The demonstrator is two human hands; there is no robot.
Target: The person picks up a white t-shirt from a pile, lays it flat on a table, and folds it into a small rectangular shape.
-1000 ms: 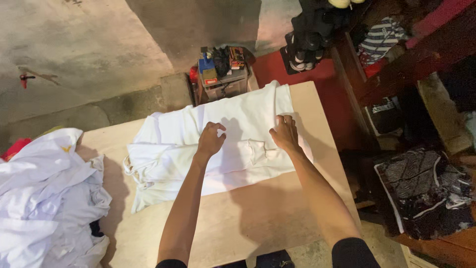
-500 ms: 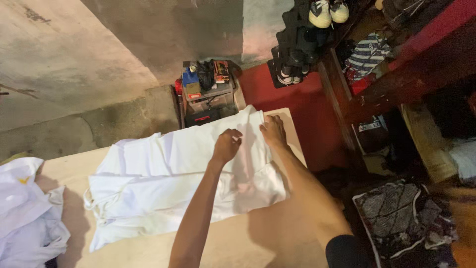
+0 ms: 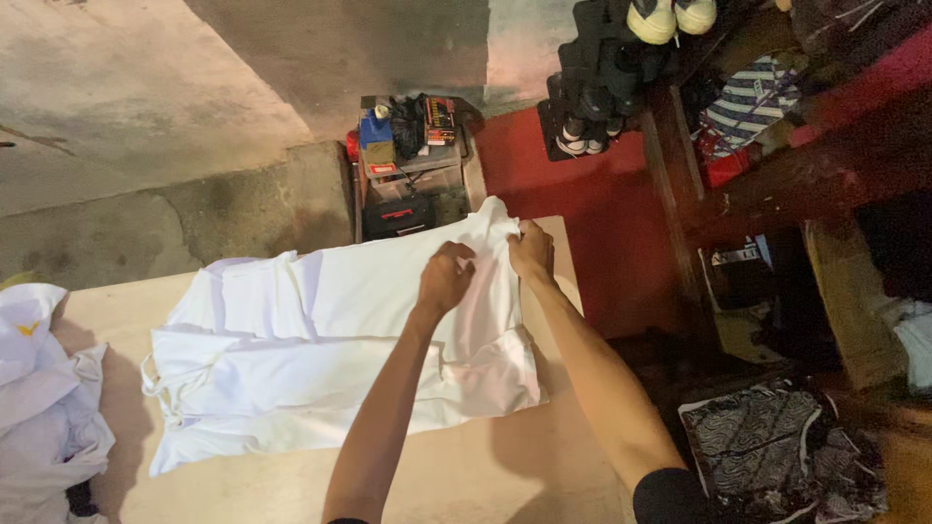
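- The white garment (image 3: 330, 344) lay spread flat across the bench (image 3: 466, 475), its long side running left to right. Lying flat like that let its layers sit one on another without bunching.
- Both hands were at the garment's far right corner, close to the bench's far edge, where the cloth rose in a small peak.
- The left hand (image 3: 446, 278) was curled nearly into a fist with the knuckles up; it seemed to pinch a fold of the cloth, though the fingertips were hidden beneath it.
- The right hand (image 3: 531, 249), just beside it, was bent at the knuckles with the fingers closed on the corner's edge, which stood lifted a little off the bench.
- Holding the same corner from two sides kept the edge taut between the hands.
- A drawstring loop (image 3: 152, 372) hung out at the garment's left end, well apart from the hands.
- A heap of pale laundry (image 3: 44, 388) sat at the left end of the bench, apart from the spread piece.
- The bench was a plain, light wooden top, dimly lit, with the arms' shadows across it.
- Beyond it were a rough concrete floor (image 3: 146, 97), a small cluttered rack (image 3: 408, 165) of boxes and bottles, and a red mat (image 3: 582, 213).
- To the right, dark wooden shelving (image 3: 777, 165) held shoes and folded cloth, and a black patterned fabric (image 3: 777, 456) lay lower down.
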